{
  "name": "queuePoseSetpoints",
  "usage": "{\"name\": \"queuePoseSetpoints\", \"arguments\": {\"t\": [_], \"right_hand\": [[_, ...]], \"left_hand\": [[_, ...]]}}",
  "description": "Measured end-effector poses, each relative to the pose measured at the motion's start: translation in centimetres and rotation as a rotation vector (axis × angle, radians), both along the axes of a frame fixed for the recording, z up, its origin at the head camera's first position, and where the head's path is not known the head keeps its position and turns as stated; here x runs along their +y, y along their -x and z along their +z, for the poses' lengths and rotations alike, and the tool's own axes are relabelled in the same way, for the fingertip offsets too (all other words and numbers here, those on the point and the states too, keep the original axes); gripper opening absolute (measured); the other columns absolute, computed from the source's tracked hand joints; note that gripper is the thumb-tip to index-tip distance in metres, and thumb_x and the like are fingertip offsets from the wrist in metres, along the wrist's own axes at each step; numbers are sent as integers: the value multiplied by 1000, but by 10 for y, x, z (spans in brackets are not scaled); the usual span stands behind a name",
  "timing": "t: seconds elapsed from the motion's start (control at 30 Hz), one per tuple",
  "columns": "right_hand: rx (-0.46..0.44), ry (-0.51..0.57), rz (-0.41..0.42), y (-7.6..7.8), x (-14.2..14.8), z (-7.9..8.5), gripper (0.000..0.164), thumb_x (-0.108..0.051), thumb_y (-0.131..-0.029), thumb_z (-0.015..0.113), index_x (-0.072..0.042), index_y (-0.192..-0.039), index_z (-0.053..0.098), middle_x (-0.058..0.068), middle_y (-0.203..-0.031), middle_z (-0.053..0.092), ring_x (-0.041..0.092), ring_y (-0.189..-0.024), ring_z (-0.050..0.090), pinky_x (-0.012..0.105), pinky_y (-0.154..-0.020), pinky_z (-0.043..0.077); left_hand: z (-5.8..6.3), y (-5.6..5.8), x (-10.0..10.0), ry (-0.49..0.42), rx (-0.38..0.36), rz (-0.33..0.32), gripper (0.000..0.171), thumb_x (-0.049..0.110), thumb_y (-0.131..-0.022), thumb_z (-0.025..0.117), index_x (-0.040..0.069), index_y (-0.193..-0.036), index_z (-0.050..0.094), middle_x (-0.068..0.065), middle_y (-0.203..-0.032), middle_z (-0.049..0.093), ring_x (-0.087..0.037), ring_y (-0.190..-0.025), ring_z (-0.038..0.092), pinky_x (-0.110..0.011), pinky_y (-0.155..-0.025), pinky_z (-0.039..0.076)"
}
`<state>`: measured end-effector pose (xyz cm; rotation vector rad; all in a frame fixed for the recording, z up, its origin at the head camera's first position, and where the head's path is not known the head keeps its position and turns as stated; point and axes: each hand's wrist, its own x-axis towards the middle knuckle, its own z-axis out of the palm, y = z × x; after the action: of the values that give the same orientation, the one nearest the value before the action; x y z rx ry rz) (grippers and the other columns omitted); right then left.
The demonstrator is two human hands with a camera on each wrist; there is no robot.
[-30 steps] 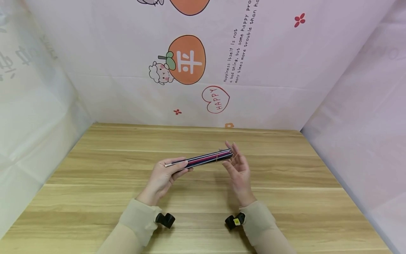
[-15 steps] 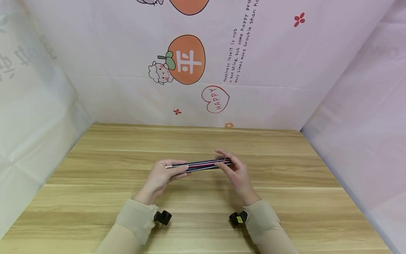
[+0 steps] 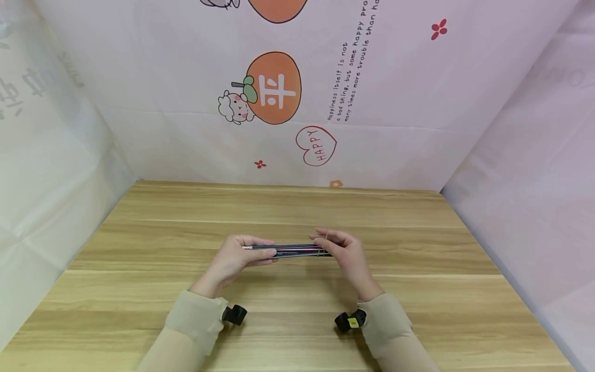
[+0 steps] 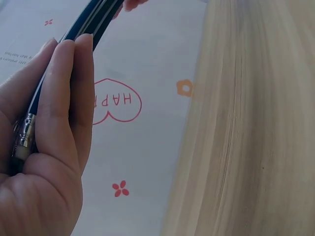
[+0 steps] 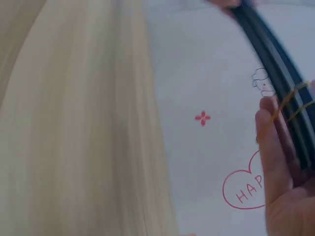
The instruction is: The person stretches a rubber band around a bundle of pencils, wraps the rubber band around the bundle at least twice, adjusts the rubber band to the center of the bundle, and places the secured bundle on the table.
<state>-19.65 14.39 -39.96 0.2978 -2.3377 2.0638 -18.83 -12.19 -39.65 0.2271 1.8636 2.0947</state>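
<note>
A bundle of pencils (image 3: 295, 250), dark with pale stripes and a reddish one among them, is held level above the table. My left hand (image 3: 232, 259) grips its left end between thumb and fingers; a silver ferrule (image 4: 25, 132) shows beside that palm in the left wrist view. At the other end my right hand (image 3: 347, 255) surrounds the pencils, thumb in front and fingers behind. A thin tan rubber band (image 5: 282, 105) crosses the bundle in the right wrist view and stretches over the fingers of the right hand. The pencils' right tips are hidden by that hand.
The wooden table (image 3: 153, 248) lies beneath both hands. A white printed sheet (image 3: 395, 103) rises behind it, with similar sheets at left and right. Small black wrist cameras (image 3: 235, 314) sit on the sleeves.
The bundle has swung from tilted up at the right to nearly level, its right end lower. My right hand has moved down and left, further over the pencils with the rubber band.
</note>
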Motion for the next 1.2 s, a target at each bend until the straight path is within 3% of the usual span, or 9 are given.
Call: {"name": "queuePoseSetpoints", "arguments": {"t": [0.13,0.23,0.47,0.6,0.83,1.0,1.2], "right_hand": [[-115,161,23,2,2,0,17,-9,-90,72,-4,-105,75,-3,-96,78,12,-90,73,24,-86,60],[-192,258,65,4,4,-1,9,-9,-92,69,-7,-97,77,-3,-91,78,14,-84,75,27,-80,63],[-376,402,221,5,11,-4,23,-17,-102,57,-16,-91,78,-1,-92,78,14,-90,74,27,-82,62],[-433,484,278,4,13,-3,27,-21,-104,54,-17,-91,77,-1,-95,77,12,-91,74,25,-84,62],[-448,627,337,-3,11,6,29,-28,-103,54,-15,-93,78,-1,-99,77,10,-93,73,19,-83,60],[-418,777,407,-5,1,7,32,-36,-99,57,-11,-98,77,2,-102,76,10,-93,73,15,-81,59],[-314,902,444,-8,-10,1,39,-36,-104,45,-11,-106,75,3,-112,74,12,-103,71,17,-94,55]], "left_hand": [[1,-1,2,57,26,-19,34,1,-87,73,-14,-117,65,-26,-110,70,-20,-87,75,-31,-84,62],[0,-2,4,80,47,-45,32,0,-87,73,-14,-115,67,-26,-107,71,-19,-84,75,-33,-82,63],[1,-3,5,67,66,-81,33,1,-84,76,-15,-112,67,-24,-101,73,-21,-82,75,-35,-79,64],[1,-3,5,21,47,-99,34,-2,-85,73,-17,-114,64,-26,-104,72,-21,-82,75,-36,-80,63],[4,-5,4,-44,9,-113,35,0,-87,72,-17,-116,63,-22,-101,74,-20,-83,75,-30,-79,63],[3,-5,4,-140,-37,-91,18,-3,-88,70,0,-105,74,-14,-99,74,-21,-84,75,-27,-80,63],[2,-5,5,-219,-56,-46,18,-3,-88,70,12,-95,76,-10,-99,74,-20,-84,75,-25,-81,62]]}}
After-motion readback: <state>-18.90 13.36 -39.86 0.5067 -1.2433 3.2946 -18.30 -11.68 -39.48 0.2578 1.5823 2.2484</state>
